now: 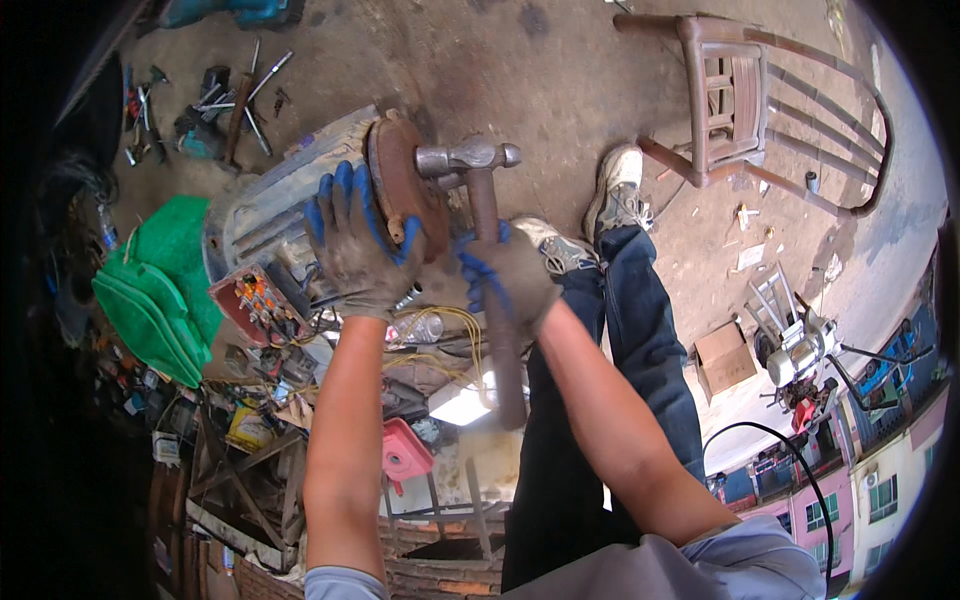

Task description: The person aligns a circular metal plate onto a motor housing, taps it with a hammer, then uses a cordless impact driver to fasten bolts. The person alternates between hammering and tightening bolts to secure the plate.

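Observation:
A ball-peen hammer (482, 205) is gripped by its wooden handle in my gloved right hand (512, 280). Its metal head lies against or just in front of the rusty round end flange (393, 165) of a large grey electric motor (265, 215); contact is hard to tell. My gloved left hand (358, 245) rests on the motor beside that flange, fingers stretched out and the thumb apart by the rim. On the motor's near side, an open terminal box (262, 303) shows coloured wiring. Both gloves are grey-brown with blue parts.
A green fabric bag or cover (160, 290) lies left of the motor. Sockets and wrenches (255, 100) are scattered beyond it. A brown chair (725, 110) lies tipped over at far right. Yellow wires (455, 325) and a pink plastic pan (403, 450) are nearer me.

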